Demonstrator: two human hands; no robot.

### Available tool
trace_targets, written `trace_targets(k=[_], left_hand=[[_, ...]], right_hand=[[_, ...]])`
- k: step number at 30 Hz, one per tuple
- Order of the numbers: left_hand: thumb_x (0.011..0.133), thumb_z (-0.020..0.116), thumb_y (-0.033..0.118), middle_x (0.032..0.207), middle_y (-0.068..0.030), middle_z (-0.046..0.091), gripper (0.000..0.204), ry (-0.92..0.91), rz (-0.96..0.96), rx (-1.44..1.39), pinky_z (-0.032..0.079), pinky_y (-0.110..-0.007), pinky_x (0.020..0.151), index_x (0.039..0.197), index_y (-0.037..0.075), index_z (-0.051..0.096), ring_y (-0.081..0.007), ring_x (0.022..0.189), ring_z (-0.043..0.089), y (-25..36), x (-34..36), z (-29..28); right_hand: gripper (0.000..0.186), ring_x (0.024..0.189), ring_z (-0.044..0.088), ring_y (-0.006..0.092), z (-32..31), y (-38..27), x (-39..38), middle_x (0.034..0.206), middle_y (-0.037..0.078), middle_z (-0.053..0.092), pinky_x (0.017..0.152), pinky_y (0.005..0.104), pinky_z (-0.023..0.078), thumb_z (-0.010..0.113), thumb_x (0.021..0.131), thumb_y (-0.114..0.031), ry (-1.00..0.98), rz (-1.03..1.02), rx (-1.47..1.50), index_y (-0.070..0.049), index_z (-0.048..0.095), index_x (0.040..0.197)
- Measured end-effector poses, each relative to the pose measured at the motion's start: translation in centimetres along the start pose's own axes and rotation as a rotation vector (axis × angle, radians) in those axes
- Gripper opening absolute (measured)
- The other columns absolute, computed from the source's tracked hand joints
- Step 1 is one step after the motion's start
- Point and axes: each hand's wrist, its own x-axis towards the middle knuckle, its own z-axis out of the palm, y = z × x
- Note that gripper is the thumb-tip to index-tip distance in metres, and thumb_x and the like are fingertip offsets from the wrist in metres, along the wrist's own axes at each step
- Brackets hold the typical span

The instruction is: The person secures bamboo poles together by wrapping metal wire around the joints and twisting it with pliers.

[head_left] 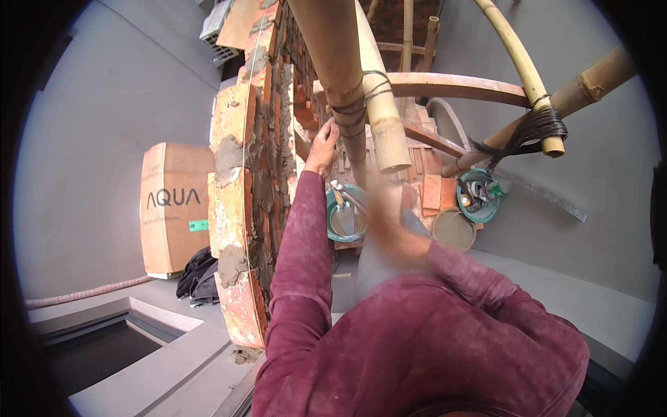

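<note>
My left hand (323, 147) is closed against a thick upright bamboo pole (340, 73), just below a dark binding wrapped round it. Some of its fingers are hidden behind the pole. Low in front of my body, my right hand (393, 233) is smeared by motion, so its fingers do not show clearly. A thin metal-ended tool (345, 193) lies close to it; whether the hand holds it, I cannot tell. Beneath is a teal bucket (329, 221) with a trowel (343, 219) in it. A second bamboo pole (387, 139) with a cut end stands beside the first.
A brick wall (233, 201) with wet mortar and a taut string runs along my left. Beyond it stand a cardboard box (174, 240) and a dark bag (199, 278). At right are a round mortar tub (454, 231), a teal basin (484, 213), loose bricks (431, 192) and lashed bamboo (549, 125).
</note>
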Motion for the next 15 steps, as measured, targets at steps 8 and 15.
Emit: trace_targets(k=[8,15], left_hand=[[0.087,0.052,0.061,0.148,-0.0140,0.034,0.086,0.076,0.079,-0.165,0.030,-0.042,0.109,0.145,0.004,0.028,-0.0248,0.136,0.035,1.7,-1.9,0.6],[0.100,0.029,0.051,0.137,-0.0124,0.048,0.064,0.304,-0.127,-0.236,0.045,-0.037,0.098,0.136,0.000,0.041,-0.0228,0.122,0.049,-4.8,-7.8,-3.0]], right_hand=[[0.049,0.100,0.056,0.0424,-3.0,-2.9,-1.6,0.118,0.025,0.056,0.094,0.0455,0.040,0.058,0.087,-0.024,0.341,-0.121,-0.557,-0.004,0.046,0.131],[0.036,0.091,0.063,0.0369,-7.1,-7.1,5.7,0.098,0.021,0.066,0.083,0.0422,0.048,0.061,0.085,-0.024,0.314,-0.233,-0.559,0.001,0.063,0.111]])
